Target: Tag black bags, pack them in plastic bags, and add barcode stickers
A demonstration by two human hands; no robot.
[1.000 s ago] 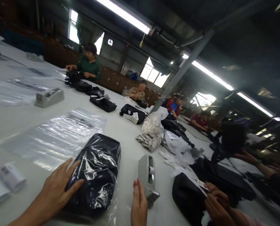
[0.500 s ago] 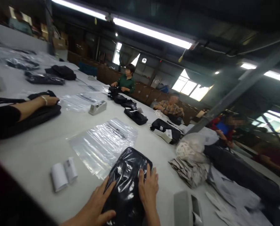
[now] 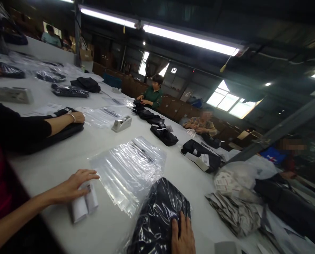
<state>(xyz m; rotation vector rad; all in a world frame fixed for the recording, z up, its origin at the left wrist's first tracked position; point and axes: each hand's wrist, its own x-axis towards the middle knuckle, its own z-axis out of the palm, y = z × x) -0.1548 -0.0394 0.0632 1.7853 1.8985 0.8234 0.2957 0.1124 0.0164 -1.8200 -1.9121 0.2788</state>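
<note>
A black bag in a clear plastic sleeve [image 3: 160, 208] lies on the white table at the bottom centre. My right hand [image 3: 183, 234] rests on its right side, fingers extended. Off to the left, my left hand [image 3: 76, 187] hovers over two small white rolls [image 3: 79, 209], its thumb at their top and its fingers stretched out. Whether the thumb touches a roll I cannot tell. Between my hands and a bit farther away is a stack of clear plastic bags [image 3: 128, 169] lying flat.
A co-worker's arm [image 3: 63, 125] reaches in from the left over a black bag. Tape dispensers [image 3: 122, 124] stand on the table. Black bags [image 3: 164, 134] form a row farther back. Crumpled grey paper [image 3: 234, 213] lies at right, near a slanted metal post [image 3: 268, 137].
My left hand has left the wrapped bag and moved left to the white rolls. My right hand stays on the bag. The view has shifted, so the scene sits farther right.
</note>
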